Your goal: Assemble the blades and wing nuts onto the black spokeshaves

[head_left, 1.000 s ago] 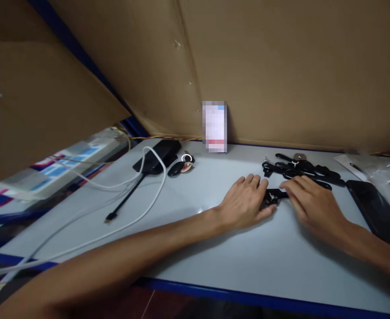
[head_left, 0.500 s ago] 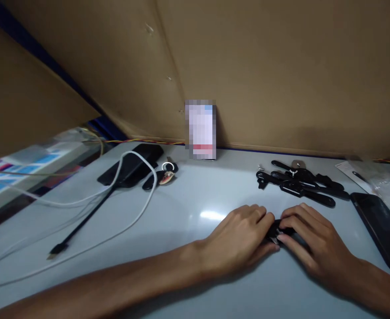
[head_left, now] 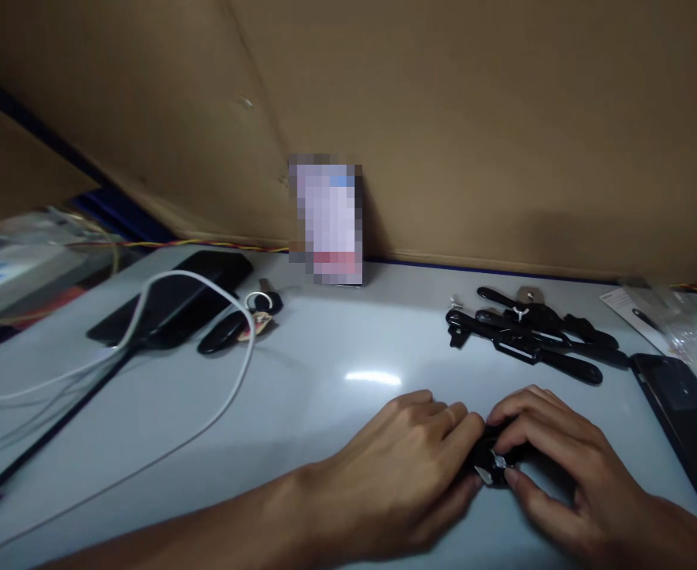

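While left hand (head_left: 416, 463) holds black tool (head_left: 483, 459), right hand (head_left: 582, 471), earlier beside its silver screw (head_left: 500, 461), now pinches it

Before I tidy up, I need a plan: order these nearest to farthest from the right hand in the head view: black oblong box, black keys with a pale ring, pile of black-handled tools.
1. Pile of black-handled tools: just beyond the right hand.
2. Black keys: across to the left.
3. Black oblong box: farther left.

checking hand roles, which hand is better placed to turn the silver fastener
Probably the right hand: its fingertips are at the silver fastener, while the left hand holds the black tool.
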Available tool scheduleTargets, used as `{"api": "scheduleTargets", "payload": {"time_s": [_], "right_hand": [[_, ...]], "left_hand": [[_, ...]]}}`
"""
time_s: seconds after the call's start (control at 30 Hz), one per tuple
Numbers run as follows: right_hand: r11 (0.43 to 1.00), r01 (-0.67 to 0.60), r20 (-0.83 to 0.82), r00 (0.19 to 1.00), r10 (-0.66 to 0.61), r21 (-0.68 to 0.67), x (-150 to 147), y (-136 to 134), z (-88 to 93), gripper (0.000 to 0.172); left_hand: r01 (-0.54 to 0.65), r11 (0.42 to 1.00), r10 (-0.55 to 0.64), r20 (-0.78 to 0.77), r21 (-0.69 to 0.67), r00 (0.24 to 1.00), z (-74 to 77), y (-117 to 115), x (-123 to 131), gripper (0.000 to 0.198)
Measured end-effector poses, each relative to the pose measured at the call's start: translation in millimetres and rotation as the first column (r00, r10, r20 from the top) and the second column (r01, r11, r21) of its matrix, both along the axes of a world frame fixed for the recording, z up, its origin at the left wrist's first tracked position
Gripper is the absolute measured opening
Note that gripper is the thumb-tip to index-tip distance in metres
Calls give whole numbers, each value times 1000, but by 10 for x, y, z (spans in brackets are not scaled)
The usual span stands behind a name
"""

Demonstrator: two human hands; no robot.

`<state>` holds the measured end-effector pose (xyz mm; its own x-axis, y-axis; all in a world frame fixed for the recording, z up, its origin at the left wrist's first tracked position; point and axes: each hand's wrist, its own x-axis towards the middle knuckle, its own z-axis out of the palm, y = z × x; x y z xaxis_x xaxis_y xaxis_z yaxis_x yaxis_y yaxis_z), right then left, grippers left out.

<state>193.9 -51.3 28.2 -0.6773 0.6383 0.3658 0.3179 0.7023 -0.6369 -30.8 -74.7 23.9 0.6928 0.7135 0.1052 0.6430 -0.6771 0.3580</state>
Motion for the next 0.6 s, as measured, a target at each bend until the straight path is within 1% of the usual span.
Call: {"api": "scheduleTargets", "payload": {"time_s": [0.3, 0.5, 0.6], "right_hand": [[1000, -17, 5, 1000, 17, -25, 17, 7, -18, 26], [997, -58, -3, 998, 58, -54, 24, 24, 26, 21], [996, -92, -26, 995, 92, -8, 19, -2, 13, 30]], "left_hand": [[11, 1000, -11, -12, 17, 1000, -5, 0, 8, 11], [-4, 1000, 4, -12, 14, 1000, -12, 7, -1, 13], [-10, 1000, 10, 8, 9, 1000, -6, 11, -7, 19]]}}
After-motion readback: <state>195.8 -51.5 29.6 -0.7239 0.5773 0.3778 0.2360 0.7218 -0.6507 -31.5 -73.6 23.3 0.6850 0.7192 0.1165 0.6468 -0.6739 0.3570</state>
